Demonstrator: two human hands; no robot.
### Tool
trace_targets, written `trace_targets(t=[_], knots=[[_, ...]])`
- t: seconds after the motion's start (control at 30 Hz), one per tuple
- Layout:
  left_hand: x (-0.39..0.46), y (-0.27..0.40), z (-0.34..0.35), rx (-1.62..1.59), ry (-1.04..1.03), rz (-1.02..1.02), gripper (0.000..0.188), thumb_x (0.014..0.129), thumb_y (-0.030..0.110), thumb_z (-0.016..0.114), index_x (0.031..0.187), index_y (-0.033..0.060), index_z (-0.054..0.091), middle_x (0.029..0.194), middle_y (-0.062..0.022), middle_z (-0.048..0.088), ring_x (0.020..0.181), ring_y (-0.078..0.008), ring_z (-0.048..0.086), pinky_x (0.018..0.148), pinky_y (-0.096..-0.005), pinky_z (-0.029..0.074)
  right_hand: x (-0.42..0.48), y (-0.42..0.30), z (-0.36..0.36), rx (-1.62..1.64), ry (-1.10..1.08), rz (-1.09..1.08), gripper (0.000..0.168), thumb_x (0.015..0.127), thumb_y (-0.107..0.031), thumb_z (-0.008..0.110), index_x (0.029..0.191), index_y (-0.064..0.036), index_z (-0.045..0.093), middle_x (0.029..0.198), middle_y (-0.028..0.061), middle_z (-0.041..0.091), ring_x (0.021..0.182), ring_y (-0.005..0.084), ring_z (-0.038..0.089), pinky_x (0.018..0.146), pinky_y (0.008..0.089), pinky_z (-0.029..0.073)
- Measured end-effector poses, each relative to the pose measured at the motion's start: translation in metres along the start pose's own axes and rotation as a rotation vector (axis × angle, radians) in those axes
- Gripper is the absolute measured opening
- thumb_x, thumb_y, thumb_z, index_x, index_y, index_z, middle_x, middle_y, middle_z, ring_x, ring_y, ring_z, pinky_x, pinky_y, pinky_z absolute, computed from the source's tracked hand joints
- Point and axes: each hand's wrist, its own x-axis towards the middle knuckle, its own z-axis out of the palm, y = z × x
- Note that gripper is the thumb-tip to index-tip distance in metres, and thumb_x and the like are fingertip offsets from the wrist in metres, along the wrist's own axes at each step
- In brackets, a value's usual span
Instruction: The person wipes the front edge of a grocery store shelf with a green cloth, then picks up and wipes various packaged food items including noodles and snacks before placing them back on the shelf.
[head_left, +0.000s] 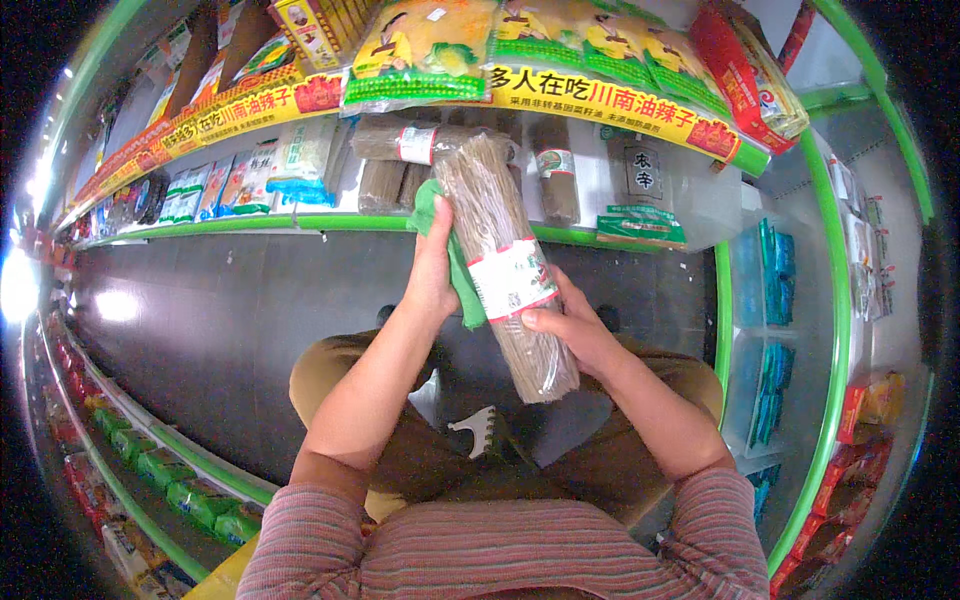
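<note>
A long clear-wrapped bundle of brown dried noodles (487, 202) is held tilted in front of the lower shelf, with a white paper band (512, 279) around its middle. My right hand (577, 322) grips it near the band, thumb on the front. On its other side my left hand (433, 262) presses a green cloth (466, 289) against the wrapping. Behind its upper end, a similar bundle (379, 142) lies crosswise on top of other noodle bundles (380, 187). Another banded bundle (555, 176) stands to the right.
Green edging (330, 222) runs along the lower shelf. Bags with green-and-yellow print (424, 52) fill the shelf above, behind a yellow printed strip (600, 94). A flat printed bag (641, 187) hangs over the shelf edge at right. Packets (161, 472) line another shelf at lower left.
</note>
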Motion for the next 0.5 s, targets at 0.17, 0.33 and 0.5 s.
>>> trace_targets(t=[0.17, 0.33, 0.5], knots=[[-0.011, 0.023, 0.006, -0.094, -0.046, -0.011, 0.078, 0.078, 0.066, 0.051, 0.13, 0.0085, 0.043, 0.125, -0.0132, 0.052, 0.113, -0.0298, 0.05, 0.097, -0.0457, 0.039, -0.004, 0.004, -0.016, 0.111, -0.318, 0.146, 0.077, 0.074, -0.039, 0.064, 0.133, 0.0, 0.035, 0.122, 0.0163, 0.052, 0.103, 0.024, 0.057, 0.089, 0.0356, 0.045], [-0.008, 0.039, -0.006, -0.161, -0.075, 0.047, 0.082, 0.075, 0.067, 0.054, 0.126, 0.0046, 0.046, 0.122, -0.0136, 0.054, 0.11, -0.0285, 0.053, 0.096, -0.0431, 0.041, -0.004, 0.003, -0.007, 0.602, -0.663, 0.359, 0.082, 0.073, -0.052, 0.061, 0.13, 0.002, 0.038, 0.118, 0.0231, 0.052, 0.092, 0.0298, 0.061, 0.078, 0.0396, 0.052], [-0.008, 0.05, 0.004, -0.076, 0.018, 0.091, 0.076, 0.078, 0.065, 0.052, 0.123, 0.0041, 0.048, 0.119, -0.0123, 0.056, 0.107, -0.028, 0.054, 0.095, -0.0416, 0.042, -0.003, 0.011, -0.015, 0.556, -0.587, 0.355, 0.079, 0.076, -0.051, 0.058, 0.13, 0.003, 0.039, 0.114, 0.0233, 0.054, 0.094, 0.0306, 0.06, 0.078, 0.0403, 0.052]])
